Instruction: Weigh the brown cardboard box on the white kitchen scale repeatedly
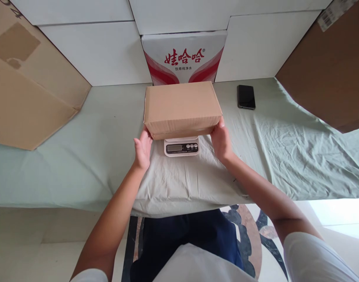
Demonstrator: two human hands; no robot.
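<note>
A closed brown cardboard box (182, 103) sits on or just above a small white digital kitchen scale (181, 149); whether the two touch I cannot tell. My left hand (143, 150) is at the box's near left corner, thumb apart, fingers partly hidden beneath the edge. At the near right corner, my right hand (220, 139) has its fingers against the side of the box. Together the hands hold the box between them. The scale's display and its buttons show in front of the box, while its weighing plate is mostly covered.
A black smartphone (246, 97) lies at the back right on the pale green cloth (109, 129). Behind stands a white and red printed carton (185, 58) among white boxes. Large brown cartons flank the left (29, 86) and right (329, 70).
</note>
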